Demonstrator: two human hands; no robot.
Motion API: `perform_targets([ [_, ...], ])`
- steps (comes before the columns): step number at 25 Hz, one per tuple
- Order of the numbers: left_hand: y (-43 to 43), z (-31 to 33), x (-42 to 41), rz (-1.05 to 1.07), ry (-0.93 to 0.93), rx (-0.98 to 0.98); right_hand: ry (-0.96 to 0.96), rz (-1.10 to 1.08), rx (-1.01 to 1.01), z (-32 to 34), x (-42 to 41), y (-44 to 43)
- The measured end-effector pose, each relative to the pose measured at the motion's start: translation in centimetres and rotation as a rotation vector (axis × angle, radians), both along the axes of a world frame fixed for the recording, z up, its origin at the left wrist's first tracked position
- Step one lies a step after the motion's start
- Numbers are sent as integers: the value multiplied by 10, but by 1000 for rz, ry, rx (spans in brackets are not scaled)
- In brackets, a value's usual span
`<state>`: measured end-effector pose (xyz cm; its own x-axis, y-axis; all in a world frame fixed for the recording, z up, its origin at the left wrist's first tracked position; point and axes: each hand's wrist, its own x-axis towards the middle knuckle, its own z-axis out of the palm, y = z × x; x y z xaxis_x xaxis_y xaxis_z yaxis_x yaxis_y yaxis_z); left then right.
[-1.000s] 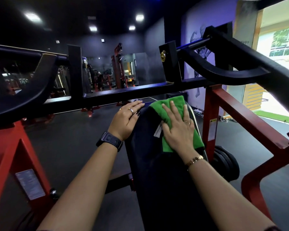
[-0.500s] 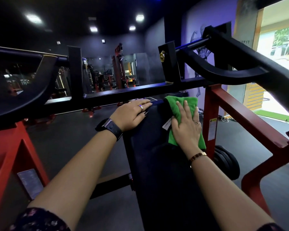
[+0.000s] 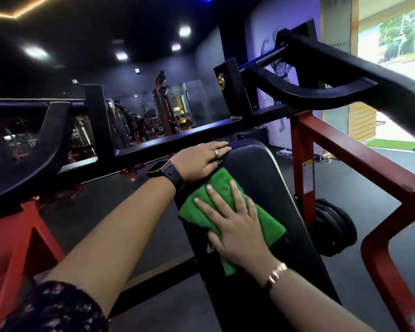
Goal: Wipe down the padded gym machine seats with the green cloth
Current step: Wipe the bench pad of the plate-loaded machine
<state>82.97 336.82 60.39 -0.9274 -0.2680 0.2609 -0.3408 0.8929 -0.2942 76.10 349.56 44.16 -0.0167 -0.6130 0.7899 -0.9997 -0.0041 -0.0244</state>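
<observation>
Green cloth [image 3: 270, 227] is sliding down the black padded seat [image 3: 256, 168] under the right hand [image 3: 235, 226], now lying mid-pad near the left edge after sitting at the top right corner a moment earlier. The grip is flat, fingers spread and pressing rather than clutching, while the left hand [image 3: 197, 164] is still bracing the pad's upper edge, holding nothing. The lower pad probably remains to be wiped.

A gym: a padded seat [image 3: 254, 168] in a red-and-black machine frame [image 3: 302, 144], weight plates [image 3: 331, 226], more machines [image 3: 163, 109] beyond.
</observation>
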Motion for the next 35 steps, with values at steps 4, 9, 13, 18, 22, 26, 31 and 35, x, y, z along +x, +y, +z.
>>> perform_targets([
  [4, 2, -1, 1, -5, 29, 4, -79, -20, -23, 12, 16, -10],
  [9, 4, -6, 2, 39, -1, -118, 34, 50, -47, -53, -10, 25],
  [13, 5, -12, 7, 41, -18, -213, -432, -198, -30, 6, -60, -11],
  [18, 6, -13, 5, 18, 9, -222, -241, -97, -87, -3, -34, -11],
  [22, 3, -14, 4, 21, 23, -213, -226, -103, -44, -20, -74, 2],
  [26, 4, -14, 5, 42, 94, -109, -653, -221, -17, 53, -92, -36],
  [31, -3, -6, 2, 92, 190, 86, -386, -112, 6, 92, -91, -55],
  [35, -9, -8, 0, 154, 175, 57, -602, -73, -45, 87, -114, -55],
])
